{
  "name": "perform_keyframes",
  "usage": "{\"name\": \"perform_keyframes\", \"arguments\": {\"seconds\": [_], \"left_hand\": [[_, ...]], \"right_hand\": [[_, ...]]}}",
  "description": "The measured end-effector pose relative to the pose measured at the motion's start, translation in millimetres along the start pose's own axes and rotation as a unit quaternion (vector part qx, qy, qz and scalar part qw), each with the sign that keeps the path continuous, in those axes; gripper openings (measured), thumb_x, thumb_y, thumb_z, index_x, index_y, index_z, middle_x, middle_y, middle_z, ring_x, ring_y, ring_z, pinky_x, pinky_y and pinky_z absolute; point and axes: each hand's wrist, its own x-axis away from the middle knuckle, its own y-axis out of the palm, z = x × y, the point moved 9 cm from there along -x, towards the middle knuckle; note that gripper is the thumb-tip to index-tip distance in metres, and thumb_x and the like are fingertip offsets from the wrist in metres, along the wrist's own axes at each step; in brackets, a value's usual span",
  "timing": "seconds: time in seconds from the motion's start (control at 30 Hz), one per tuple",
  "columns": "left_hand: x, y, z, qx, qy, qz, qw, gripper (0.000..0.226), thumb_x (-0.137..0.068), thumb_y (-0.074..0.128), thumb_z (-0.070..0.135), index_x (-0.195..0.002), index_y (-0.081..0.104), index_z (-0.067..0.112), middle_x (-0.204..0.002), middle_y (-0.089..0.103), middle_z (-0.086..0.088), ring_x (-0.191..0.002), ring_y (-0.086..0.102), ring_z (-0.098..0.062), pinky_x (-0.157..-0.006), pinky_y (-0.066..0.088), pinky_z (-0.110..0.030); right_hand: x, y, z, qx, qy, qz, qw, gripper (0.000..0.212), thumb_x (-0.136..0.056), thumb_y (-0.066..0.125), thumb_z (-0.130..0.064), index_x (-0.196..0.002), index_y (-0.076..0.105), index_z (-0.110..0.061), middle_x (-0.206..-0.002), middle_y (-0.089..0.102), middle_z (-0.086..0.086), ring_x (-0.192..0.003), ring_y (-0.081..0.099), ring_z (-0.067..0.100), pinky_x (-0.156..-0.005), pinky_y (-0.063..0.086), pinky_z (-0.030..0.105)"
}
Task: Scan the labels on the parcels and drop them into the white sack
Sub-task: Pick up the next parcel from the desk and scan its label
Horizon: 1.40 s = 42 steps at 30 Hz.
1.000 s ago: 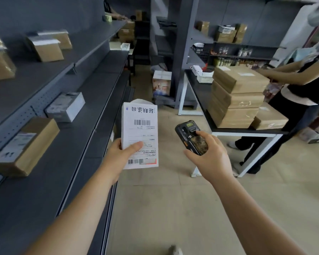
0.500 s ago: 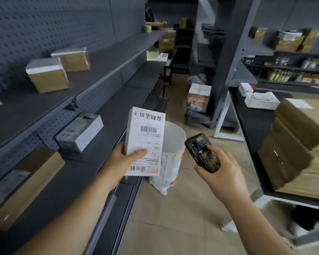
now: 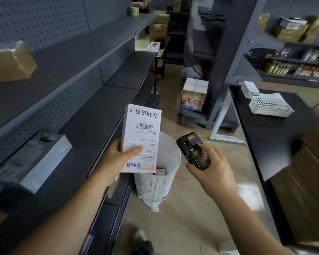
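My left hand (image 3: 118, 159) grips a flat white parcel (image 3: 143, 133) by its lower left edge, label with barcodes facing me, thumb across the label. The parcel hangs upright just above the left rim of the open white sack (image 3: 158, 177), which stands on the floor against the shelf. Inside the sack a small box shows. My right hand (image 3: 210, 170) holds a black handheld scanner (image 3: 193, 150) to the right of the parcel, over the sack's right rim, its top tilted toward the label.
Grey shelving (image 3: 92, 111) runs along the left with a white box (image 3: 33, 159) and a brown carton (image 3: 9, 63). A black table (image 3: 269, 129) on the right carries a white basket (image 3: 269, 105) and brown cartons (image 3: 309, 181). A printed box (image 3: 193, 94) sits on the floor ahead.
The view has swung left and forward. The sack, hidden behind the parcel a second ago, now stands right under both hands. Parcel and scanner keep the same grip.
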Motion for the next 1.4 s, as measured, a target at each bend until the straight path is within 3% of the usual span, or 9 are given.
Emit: {"name": "perform_keyframes", "arguments": {"seconds": [0.3,0.43,0.6,0.73,0.87,1.07,1.13,1.23,1.4], "left_hand": [[-171,22,-8,0.005,-0.039,-0.017,0.999,0.028,-0.085,0.074,0.013,-0.112,0.066,0.014,-0.097,0.075,-0.001,-0.077,0.074,-0.010,-0.056,0.055,-0.020],[-222,31,-26,-0.012,-0.067,-0.019,0.998,0.040,-0.081,0.078,0.019,-0.118,0.063,0.014,-0.105,0.075,-0.004,-0.088,0.074,-0.017,-0.070,0.059,-0.032],[-260,40,-65,-0.036,-0.119,-0.006,0.992,0.038,-0.081,0.079,0.018,-0.114,0.061,0.016,-0.103,0.074,-0.001,-0.086,0.073,-0.016,-0.065,0.058,-0.028],[-280,44,-106,-0.049,-0.178,0.024,0.983,0.035,-0.079,0.080,0.018,-0.108,0.061,0.019,-0.103,0.074,-0.002,-0.092,0.072,-0.023,-0.079,0.059,-0.041],[-295,52,-143,-0.076,-0.222,0.044,0.971,0.033,-0.079,0.081,0.020,-0.105,0.061,0.023,-0.102,0.074,0.001,-0.092,0.072,-0.020,-0.076,0.058,-0.037],[-335,56,-222,-0.162,-0.256,0.022,0.953,0.057,-0.071,0.086,0.033,-0.120,0.057,0.028,-0.110,0.070,0.008,-0.098,0.069,-0.016,-0.089,0.056,-0.044],[-342,58,-250,-0.181,-0.277,0.017,0.944,0.058,-0.075,0.084,0.035,-0.123,0.054,0.023,-0.114,0.068,0.006,-0.097,0.067,-0.014,-0.085,0.056,-0.038],[-348,61,-285,-0.209,-0.300,0.013,0.931,0.052,-0.081,0.079,0.036,-0.120,0.050,0.019,-0.108,0.063,0.009,-0.088,0.062,-0.006,-0.065,0.046,-0.019],[-370,55,-351,-0.280,-0.332,-0.002,0.901,0.055,-0.081,0.076,0.042,-0.118,0.049,0.012,-0.109,0.063,0.003,-0.087,0.060,-0.014,-0.061,0.043,-0.022]], "right_hand": [[-140,66,19,0.021,0.040,-0.021,0.999,0.069,-0.074,0.081,-0.039,-0.137,0.052,-0.034,-0.128,0.052,-0.014,-0.106,0.054,0.009,-0.085,0.051,0.032],[-183,97,41,0.019,0.069,-0.045,0.996,0.071,-0.075,0.081,-0.041,-0.139,0.050,-0.034,-0.131,0.052,-0.014,-0.111,0.056,0.013,-0.091,0.051,0.035],[-223,136,80,0.017,0.080,-0.081,0.993,0.072,-0.074,0.083,-0.039,-0.138,0.053,-0.029,-0.131,0.055,-0.005,-0.112,0.058,0.019,-0.090,0.054,0.040],[-249,170,113,0.036,0.089,-0.140,0.986,0.069,-0.076,0.082,-0.039,-0.138,0.054,-0.027,-0.129,0.056,-0.003,-0.113,0.055,0.018,-0.089,0.049,0.033],[-266,208,143,0.034,0.091,-0.185,0.978,0.069,-0.075,0.081,-0.039,-0.137,0.054,-0.026,-0.129,0.056,-0.005,-0.113,0.055,0.017,-0.089,0.048,0.031],[-282,284,187,0.049,0.098,-0.245,0.963,0.068,-0.078,0.077,-0.043,-0.139,0.052,-0.028,-0.129,0.055,-0.006,-0.113,0.054,0.016,-0.086,0.048,0.030],[-282,307,202,0.050,0.104,-0.255,0.960,0.068,-0.077,0.078,-0.043,-0.138,0.053,-0.028,-0.128,0.056,-0.004,-0.112,0.055,0.017,-0.085,0.047,0.030],[-273,338,228,0.052,0.137,-0.271,0.951,0.066,-0.077,0.078,-0.042,-0.137,0.053,-0.030,-0.128,0.057,-0.004,-0.113,0.055,0.017,-0.082,0.043,0.026],[-256,384,265,0.079,0.183,-0.293,0.935,0.067,-0.078,0.074,-0.048,-0.139,0.049,-0.035,-0.135,0.054,-0.007,-0.115,0.055,0.015,-0.081,0.042,0.027]]}}
